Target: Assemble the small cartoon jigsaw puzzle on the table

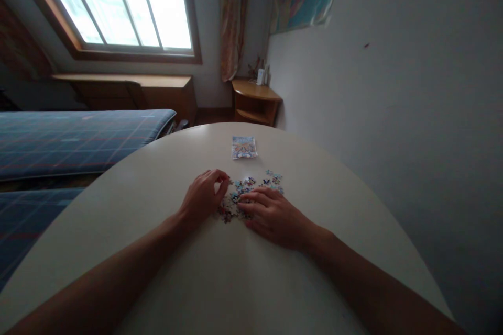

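Observation:
Loose jigsaw puzzle pieces point(237, 187) lie in a small heap on the white round table point(243, 277). My left hand point(204, 191) is at the heap's left side, thumb and forefinger pinched on a small puzzle piece point(230, 182) at their tips. Over the right part of the heap rests my right hand point(271, 214), its fingers spread and touching pieces. Some pieces are hidden under that hand. Just beyond it, a few joined or close-lying pieces point(274, 174) sit apart from the heap. A small printed picture packet point(244, 147) lies flat farther back.
A bed with a blue plaid mattress point(78, 138) stands to the left. The white wall point(393, 104) runs along the right. Behind the table are a wooden corner shelf point(257, 90), a long desk point(157, 81) and a bright window point(129, 5).

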Motion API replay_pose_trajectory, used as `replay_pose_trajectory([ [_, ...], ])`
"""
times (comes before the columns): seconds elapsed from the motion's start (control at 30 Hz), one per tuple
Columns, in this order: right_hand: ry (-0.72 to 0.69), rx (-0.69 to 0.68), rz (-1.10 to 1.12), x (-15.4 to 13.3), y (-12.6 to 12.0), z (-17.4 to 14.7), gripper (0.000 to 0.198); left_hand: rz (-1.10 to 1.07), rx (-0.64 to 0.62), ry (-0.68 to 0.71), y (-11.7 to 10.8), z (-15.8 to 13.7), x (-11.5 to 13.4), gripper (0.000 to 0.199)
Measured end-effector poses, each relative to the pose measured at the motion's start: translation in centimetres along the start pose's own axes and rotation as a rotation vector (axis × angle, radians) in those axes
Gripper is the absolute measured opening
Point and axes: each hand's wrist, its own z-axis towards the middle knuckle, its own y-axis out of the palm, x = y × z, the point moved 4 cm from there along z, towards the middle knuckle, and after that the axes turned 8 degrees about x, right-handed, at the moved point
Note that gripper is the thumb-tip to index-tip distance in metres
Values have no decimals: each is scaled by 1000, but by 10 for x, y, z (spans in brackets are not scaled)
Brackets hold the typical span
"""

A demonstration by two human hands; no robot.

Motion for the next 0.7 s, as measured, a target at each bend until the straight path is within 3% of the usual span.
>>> replay_pose_trajectory([
  [0.7,21,156,31,6,-3,3,9,285,84,-37,-9,2,-4,11],
])
